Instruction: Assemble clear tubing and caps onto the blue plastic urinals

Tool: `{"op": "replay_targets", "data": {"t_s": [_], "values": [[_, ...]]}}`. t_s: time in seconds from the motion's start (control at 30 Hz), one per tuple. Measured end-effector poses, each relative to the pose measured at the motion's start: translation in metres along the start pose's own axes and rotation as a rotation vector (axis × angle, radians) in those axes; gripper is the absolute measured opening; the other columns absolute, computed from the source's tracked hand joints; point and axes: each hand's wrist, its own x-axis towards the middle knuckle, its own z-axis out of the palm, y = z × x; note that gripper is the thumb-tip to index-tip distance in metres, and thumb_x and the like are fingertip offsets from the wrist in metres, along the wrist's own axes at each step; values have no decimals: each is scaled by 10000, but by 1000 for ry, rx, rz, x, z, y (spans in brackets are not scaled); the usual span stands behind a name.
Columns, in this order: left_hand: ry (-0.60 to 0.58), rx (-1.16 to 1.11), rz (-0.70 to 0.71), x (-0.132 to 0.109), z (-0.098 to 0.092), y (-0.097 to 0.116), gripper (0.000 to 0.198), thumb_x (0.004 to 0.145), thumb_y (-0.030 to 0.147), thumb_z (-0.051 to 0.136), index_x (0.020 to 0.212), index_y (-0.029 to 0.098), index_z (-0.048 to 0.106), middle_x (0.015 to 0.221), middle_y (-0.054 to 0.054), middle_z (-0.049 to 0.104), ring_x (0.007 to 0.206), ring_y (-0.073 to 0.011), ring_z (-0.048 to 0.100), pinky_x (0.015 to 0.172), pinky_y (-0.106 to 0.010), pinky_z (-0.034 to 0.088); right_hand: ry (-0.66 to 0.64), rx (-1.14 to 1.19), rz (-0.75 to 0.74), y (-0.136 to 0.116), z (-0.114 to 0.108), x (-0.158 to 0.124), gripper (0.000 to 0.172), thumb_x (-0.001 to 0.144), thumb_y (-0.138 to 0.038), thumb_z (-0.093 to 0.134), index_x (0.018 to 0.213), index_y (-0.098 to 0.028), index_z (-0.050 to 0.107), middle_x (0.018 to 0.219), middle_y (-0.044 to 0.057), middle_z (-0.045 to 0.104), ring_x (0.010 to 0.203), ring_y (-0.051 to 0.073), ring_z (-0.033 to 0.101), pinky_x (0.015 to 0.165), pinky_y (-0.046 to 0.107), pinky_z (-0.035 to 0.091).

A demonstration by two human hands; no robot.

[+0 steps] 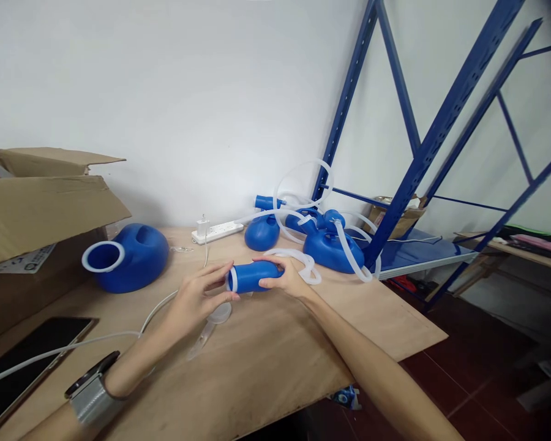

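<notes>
Both hands hold a short blue plastic tube [250,277] level above the wooden table. My left hand [199,295] grips its left end, with fingertips and thumb at the white ring [232,279] around the mouth. Around the right end, my right hand [288,278] is closed, hiding that end in part. Just below lies a translucent round cap [220,313] with a strap. A blue plastic urinal bottle [138,257] with a white-rimmed mouth lies to the left. Farther right, blue bottles [333,250] stand with translucent hoses [349,251] fitted or coiled about them.
At the left are an open cardboard box [46,208] and a dark tablet [32,361] with a white cable [105,338] across it. A power strip [218,231] lies by the wall. Blue metal racking [422,153] stands right of the table [386,318].
</notes>
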Motion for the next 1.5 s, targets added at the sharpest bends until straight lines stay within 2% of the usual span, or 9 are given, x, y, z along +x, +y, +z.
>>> {"op": "replay_targets", "data": {"t_s": [0.17,0.33,0.53,0.63,0.77,0.87,1.07,1.27,1.5], "values": [[47,-53,81,-2,1,12,530,817,489,775,1275,230,713,1340,-92,696,1145,-291,708,932,-409,624,-31,102,-17,1,0,-1,636,625,-531,861,1173,-225,760,1126,69,732,1100,324,652,949,442,518],[-90,-60,98,-2,3,14,569,866,484,722,1384,268,630,1433,-92,629,1166,-291,699,936,-420,618,-158,226,50,7,-3,1,644,634,-614,834,1128,-206,768,1165,103,717,1139,337,635,960,454,515],[-150,179,-25,-2,6,8,931,839,527,714,1611,271,261,1657,-149,320,1451,-340,439,1157,-523,413,-85,341,135,23,-22,5,683,659,-629,826,1214,-244,725,1311,110,657,1186,317,607,959,427,522],[-377,385,-125,-6,-3,-2,929,773,558,739,1561,218,384,1636,-186,346,1491,-395,349,1175,-562,357,-40,297,155,29,-36,5,596,704,-509,840,1234,-270,711,1341,90,637,1216,303,589,936,394,530],[-616,496,-155,-9,-15,-14,499,809,364,643,1299,275,661,1365,-113,647,1276,-360,593,1046,-499,483,-34,255,165,32,-43,4,569,715,-426,848,1250,-305,698,1359,61,627,1225,294,583,913,370,545],[-467,457,-171,-3,-15,-14,464,826,358,581,1265,240,673,1229,-112,692,1099,-326,675,956,-458,528,-47,249,166,30,-39,4,565,721,-413,847,1255,-313,692,1356,49,633,1242,292,579,928,364,547],[-3,91,-210,10,-11,2,649,926,554,511,1487,230,458,1452,-140,563,1186,-303,631,906,-431,565,-89,414,237,19,-25,2,650,711,-581,801,1261,-262,671,1341,96,641,1049,299,692,722,371,608],[-69,-5,-25,3,-6,26,528,980,496,509,1466,291,498,1406,-99,581,1182,-259,614,919,-383,564,-210,461,374,7,-7,-1,670,867,-737,535,1178,-158,670,874,117,762,653,245,728,535,312,535],[-37,-8,-41,0,0,24,535,974,510,520,1445,257,505,1305,-102,613,1101,-258,633,842,-372,589,-427,475,512,6,7,-4,750,948,-760,319,1050,-118,693,801,116,753,499,184,650,488,289,519]]}}
